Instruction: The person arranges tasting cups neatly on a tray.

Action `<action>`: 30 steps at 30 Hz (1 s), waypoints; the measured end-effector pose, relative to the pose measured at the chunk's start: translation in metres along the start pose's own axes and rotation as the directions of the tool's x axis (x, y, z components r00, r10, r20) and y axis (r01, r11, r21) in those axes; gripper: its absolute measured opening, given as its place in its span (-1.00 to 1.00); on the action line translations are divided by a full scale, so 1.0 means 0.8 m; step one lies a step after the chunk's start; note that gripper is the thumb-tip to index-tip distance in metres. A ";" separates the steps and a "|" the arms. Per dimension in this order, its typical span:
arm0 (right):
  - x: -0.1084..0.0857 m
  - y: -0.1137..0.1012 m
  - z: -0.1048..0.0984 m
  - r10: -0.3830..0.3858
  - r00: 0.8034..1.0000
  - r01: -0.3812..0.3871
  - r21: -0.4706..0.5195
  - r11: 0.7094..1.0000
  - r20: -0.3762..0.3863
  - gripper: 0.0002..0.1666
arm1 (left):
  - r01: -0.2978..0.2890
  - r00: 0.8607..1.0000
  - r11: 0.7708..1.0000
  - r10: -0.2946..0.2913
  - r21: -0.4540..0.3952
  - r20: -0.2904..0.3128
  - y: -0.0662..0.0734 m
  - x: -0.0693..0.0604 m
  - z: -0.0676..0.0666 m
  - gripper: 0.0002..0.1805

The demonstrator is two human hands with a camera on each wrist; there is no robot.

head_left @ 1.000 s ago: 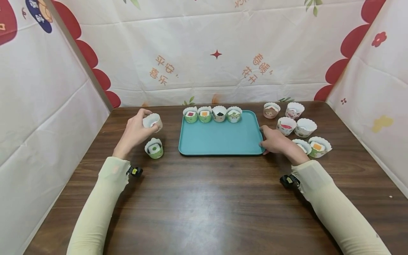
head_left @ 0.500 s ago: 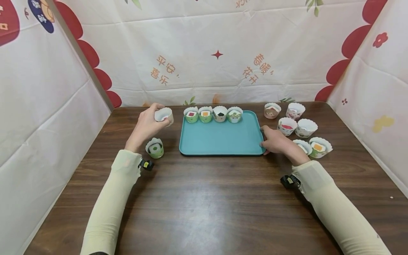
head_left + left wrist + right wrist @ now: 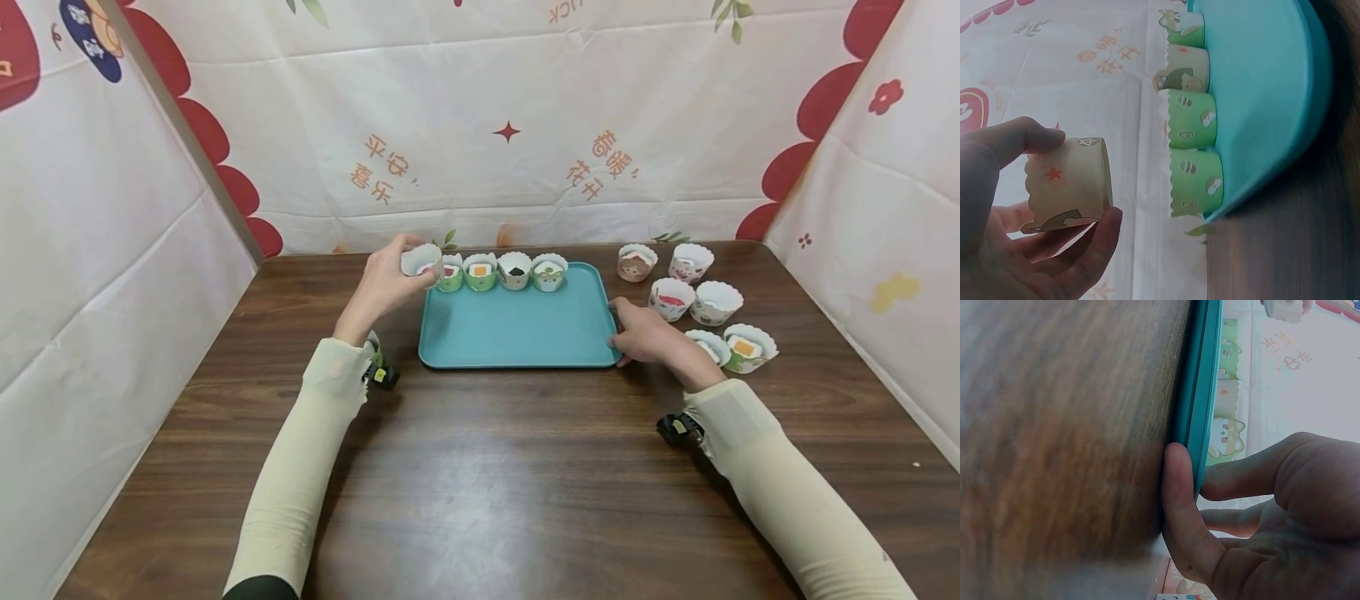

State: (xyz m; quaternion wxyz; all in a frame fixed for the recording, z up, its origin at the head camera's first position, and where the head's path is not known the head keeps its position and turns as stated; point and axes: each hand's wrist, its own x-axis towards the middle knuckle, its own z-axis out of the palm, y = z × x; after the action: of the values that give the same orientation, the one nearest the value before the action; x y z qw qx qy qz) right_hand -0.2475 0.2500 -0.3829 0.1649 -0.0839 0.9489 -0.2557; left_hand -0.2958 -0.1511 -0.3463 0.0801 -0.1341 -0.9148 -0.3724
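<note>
The left hand (image 3: 386, 283) pinches a white paper cup (image 3: 422, 261) between thumb and fingers, above the left edge of the teal tray (image 3: 517, 329). In the left wrist view the cup (image 3: 1072, 181) shows a small red star. Four filled paper cups stand in a row along the tray's back edge: a green one (image 3: 450, 279) at the left end, another green one (image 3: 481, 279), a white one with dark contents (image 3: 514, 273) and a patterned one (image 3: 549, 277). The right hand (image 3: 648, 333) grips the tray's right edge, its thumb and a finger on either side of the rim (image 3: 1200, 394).
A green cup (image 3: 375, 350) stands on the table left of the tray, partly hidden by the left wrist. Several more cups stand right of the tray, including a pink-filled one (image 3: 671, 298) and an orange-topped one (image 3: 747, 348). A printed cloth (image 3: 465, 167) hangs behind.
The left hand has moved right with its cup, from above the table at the left to the tray's back left corner. The right hand has stayed on the tray's edge.
</note>
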 end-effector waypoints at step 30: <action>0.000 0.000 0.000 0.007 1.000 -0.008 -0.012 1.000 -0.006 -0.19 | 0.050 0.976 0.986 -0.082 0.160 0.201 -0.007 0.016 0.048 -0.38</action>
State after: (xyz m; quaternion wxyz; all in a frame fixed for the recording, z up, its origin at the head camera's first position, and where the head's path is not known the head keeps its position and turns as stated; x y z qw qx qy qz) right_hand -0.2472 0.2503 -0.3832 0.1627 -0.0806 0.9512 -0.2495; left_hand -0.3117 -0.1253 -0.3743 -0.0179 -0.1350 -0.9482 -0.2870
